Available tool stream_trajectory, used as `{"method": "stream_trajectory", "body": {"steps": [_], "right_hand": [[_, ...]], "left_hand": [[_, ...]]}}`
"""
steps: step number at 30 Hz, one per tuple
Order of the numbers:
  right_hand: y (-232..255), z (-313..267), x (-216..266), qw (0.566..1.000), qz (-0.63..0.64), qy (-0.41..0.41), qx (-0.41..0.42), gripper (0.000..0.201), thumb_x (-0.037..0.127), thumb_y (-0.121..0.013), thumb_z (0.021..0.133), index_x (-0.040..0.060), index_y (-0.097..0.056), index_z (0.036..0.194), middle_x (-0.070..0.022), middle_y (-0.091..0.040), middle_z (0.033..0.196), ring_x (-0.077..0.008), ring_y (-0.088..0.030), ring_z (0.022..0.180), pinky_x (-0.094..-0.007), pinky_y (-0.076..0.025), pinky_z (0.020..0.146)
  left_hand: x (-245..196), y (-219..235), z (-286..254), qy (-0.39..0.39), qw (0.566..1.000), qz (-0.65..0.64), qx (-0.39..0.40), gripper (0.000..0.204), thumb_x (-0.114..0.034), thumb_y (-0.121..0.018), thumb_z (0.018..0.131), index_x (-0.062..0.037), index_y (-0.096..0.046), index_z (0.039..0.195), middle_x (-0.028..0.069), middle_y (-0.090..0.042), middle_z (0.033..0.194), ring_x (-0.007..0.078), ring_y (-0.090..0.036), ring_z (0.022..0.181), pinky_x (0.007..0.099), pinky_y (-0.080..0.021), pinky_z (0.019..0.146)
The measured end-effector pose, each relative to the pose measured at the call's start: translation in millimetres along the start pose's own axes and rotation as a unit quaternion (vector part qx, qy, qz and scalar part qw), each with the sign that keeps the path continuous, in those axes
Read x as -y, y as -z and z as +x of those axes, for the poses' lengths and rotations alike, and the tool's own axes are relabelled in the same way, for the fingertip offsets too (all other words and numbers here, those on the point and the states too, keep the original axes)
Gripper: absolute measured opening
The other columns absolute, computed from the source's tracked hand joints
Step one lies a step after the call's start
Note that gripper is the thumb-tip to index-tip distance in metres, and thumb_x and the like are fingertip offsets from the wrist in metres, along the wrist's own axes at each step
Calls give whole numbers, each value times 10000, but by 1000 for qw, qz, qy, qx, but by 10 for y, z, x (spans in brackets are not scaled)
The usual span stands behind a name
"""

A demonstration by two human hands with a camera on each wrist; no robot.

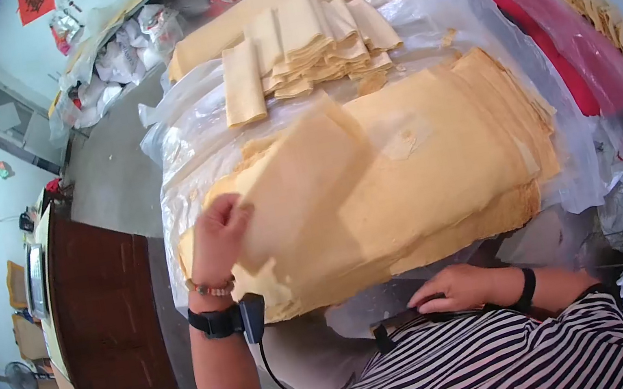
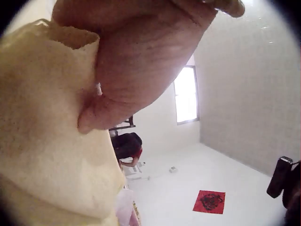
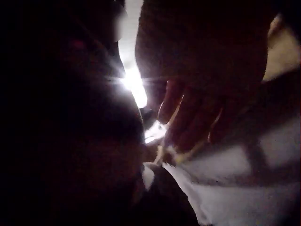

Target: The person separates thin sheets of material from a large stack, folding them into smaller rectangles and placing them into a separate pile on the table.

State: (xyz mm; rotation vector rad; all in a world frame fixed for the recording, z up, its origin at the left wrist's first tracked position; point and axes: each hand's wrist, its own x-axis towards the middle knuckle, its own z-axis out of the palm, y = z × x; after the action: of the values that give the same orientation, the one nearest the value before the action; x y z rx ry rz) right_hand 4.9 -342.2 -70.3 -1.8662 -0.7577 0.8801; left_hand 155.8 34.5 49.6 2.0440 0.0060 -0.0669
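The left hand (image 1: 220,230) pinches the near left edge of a folded tan sheet (image 1: 299,172), which is slightly blurred and lies slanted over a broad stack of tan sheets (image 1: 438,165). In the left wrist view the thumb of the left hand (image 2: 136,61) presses on the sheet (image 2: 42,122). The right hand (image 1: 455,288) rests at the person's lap, below the stack's near edge, with fingers loosely bent and no sheet in them. The right wrist view is dark and shows its fingers (image 3: 193,113) only dimly.
Behind the stack lies a pile of folded tan strips (image 1: 302,39) on plastic sheeting (image 1: 190,108). Red cloth (image 1: 552,55) runs along the right side. A dark brown cabinet (image 1: 103,303) stands at the left, white bags (image 1: 116,62) at the back left.
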Motion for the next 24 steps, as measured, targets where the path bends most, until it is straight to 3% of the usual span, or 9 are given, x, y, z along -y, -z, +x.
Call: {"method": "stream_trajectory", "body": {"steps": [2,5,8,11,14,16,19,22,24], "right_hand": [[-71,10,-451,997,0,-78,10,373,350,-607,995,114,-668,1278,-147,-711,1186,-334,-676,1069,-427,-520,951],[-48,89,-776,990,-7,-144,1,487,451,-621,967,126,-642,1329,-142,-667,1308,-310,-622,1195,-434,-465,1044],[-379,317,-1622,972,-235,5,-27,512,435,-618,958,83,-627,1329,-176,-616,1365,-327,-549,1292,-442,-408,1104],[-58,166,-959,994,-98,-44,-12,603,467,-633,930,82,-575,1391,-191,-613,1358,-351,-538,1306,-448,-402,1106],[-63,229,-865,989,-80,-79,92,656,495,-638,921,96,-542,1432,-195,-611,1367,-352,-543,1305,-450,-412,1094],[-31,200,-772,982,-76,-111,132,675,507,-636,922,102,-527,1452,-198,-607,1378,-351,-547,1304,-446,-419,1086],[8,115,-680,979,-50,-131,146,672,509,-623,937,108,-517,1466,-203,-600,1394,-353,-553,1298,-438,-427,1076],[-53,105,-777,980,-14,-107,166,653,490,-607,954,106,-509,1473,-211,-594,1401,-363,-557,1290,-437,-429,1075],[-153,125,-915,983,19,-76,163,647,477,-600,961,91,-506,1473,-218,-594,1400,-371,-557,1288,-438,-428,1077]], "left_hand": [[-153,-67,328,-60,993,29,-93,199,-196,-696,955,-10,-700,1025,-48,-650,846,36,-553,742,228,-461,646],[-344,-9,1039,-78,988,8,-137,219,-224,-647,997,-25,-684,1079,-16,-665,923,86,-599,809,266,-502,718],[-507,-111,1794,-51,982,-134,-122,286,-253,-647,985,-30,-677,1162,29,-679,959,136,-642,846,279,-521,728],[-433,-207,2344,52,975,56,-208,295,-269,-666,966,-3,-731,1077,72,-724,880,138,-659,778,305,-536,724],[6,-345,2378,-203,910,238,-271,341,-292,-673,959,12,-734,1101,119,-744,912,168,-687,822,319,-542,754],[-387,-754,1598,-126,965,186,-136,331,-273,-664,972,17,-728,1120,124,-751,933,181,-696,841,321,-545,777],[-640,-1298,358,-139,985,104,21,171,-92,-627,992,-11,-735,1096,89,-761,979,157,-705,890,312,-552,812],[-677,-1451,-640,-132,930,148,310,235,-76,-641,977,-70,-718,1199,74,-762,1082,166,-711,1004,305,-550,871],[-379,-1479,-1098,-123,888,155,414,267,-149,-651,982,-85,-703,1235,91,-749,1123,205,-711,1032,321,-549,877]]}}
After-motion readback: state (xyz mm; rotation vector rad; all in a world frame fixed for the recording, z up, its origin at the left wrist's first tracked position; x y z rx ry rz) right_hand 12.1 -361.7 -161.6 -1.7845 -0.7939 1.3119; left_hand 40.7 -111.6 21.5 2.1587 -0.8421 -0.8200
